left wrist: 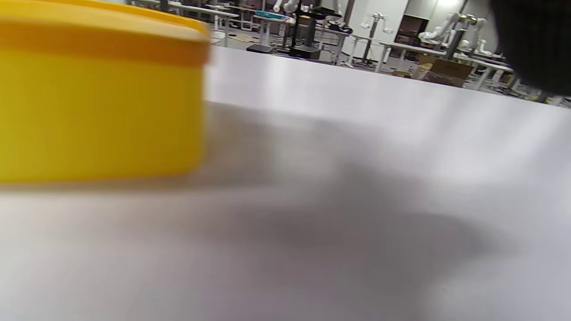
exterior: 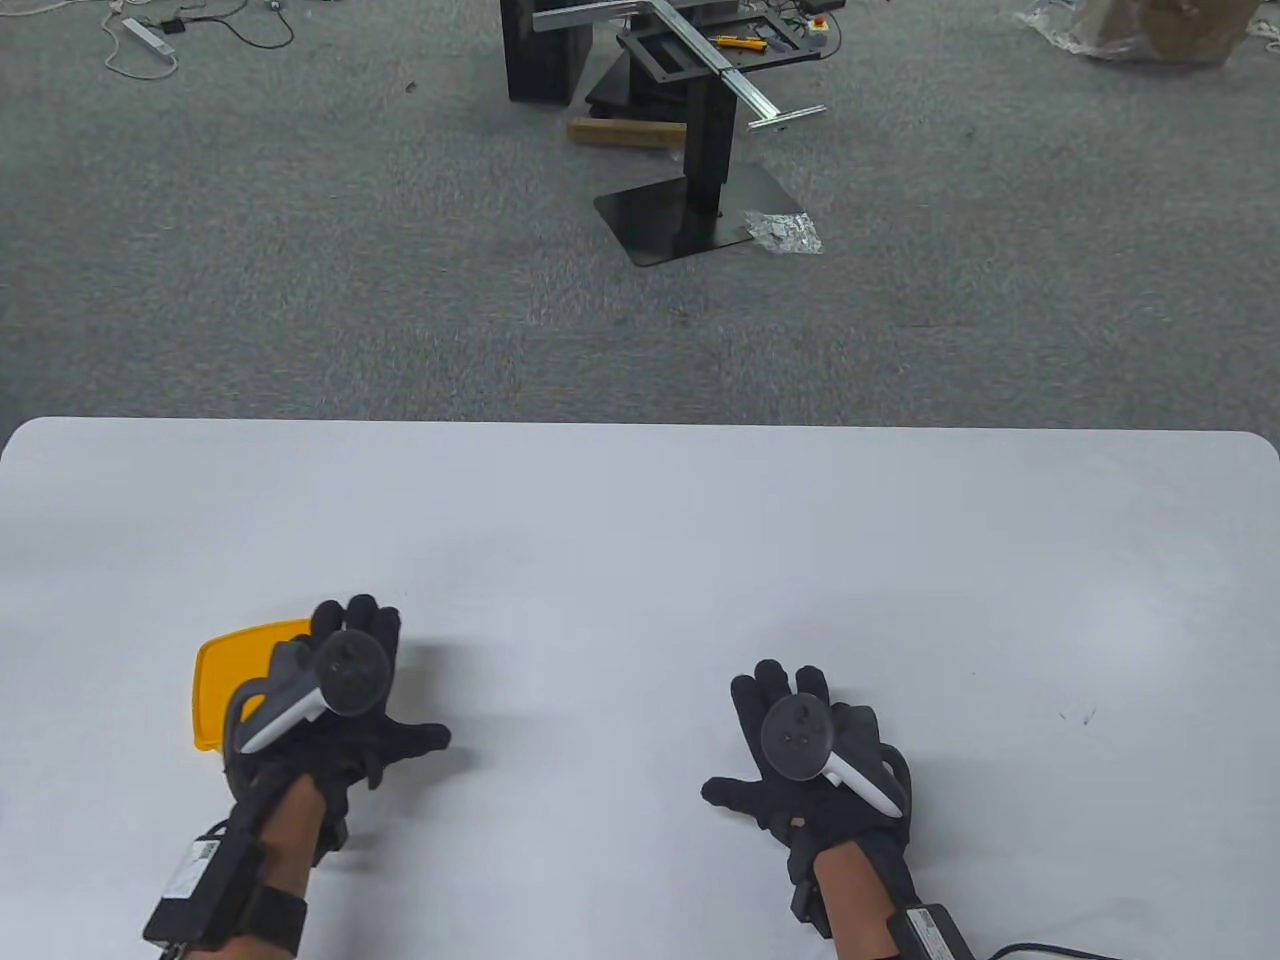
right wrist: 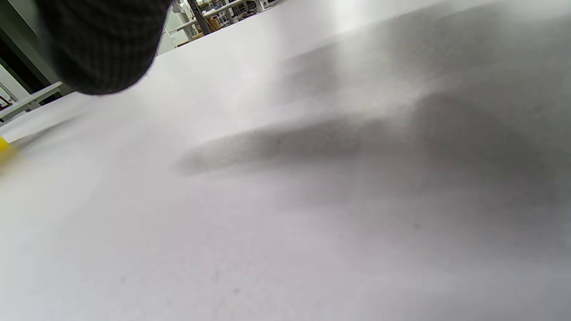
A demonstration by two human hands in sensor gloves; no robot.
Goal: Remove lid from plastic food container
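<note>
A yellow plastic food container with its orange lid on sits at the table's near left. In the table view my left hand covers its right part. The hand's fingers are spread, the thumb points right, and it holds nothing that I can see. In the left wrist view the container's wall stands blurred at the left with the lid seated on top. My right hand lies open, palm down, on the white table, well to the right of the container and empty.
The table's far edge borders grey carpet. A black metal stand and cables lie on the floor beyond. A sliver of the container shows at the left edge of the right wrist view, under a gloved finger.
</note>
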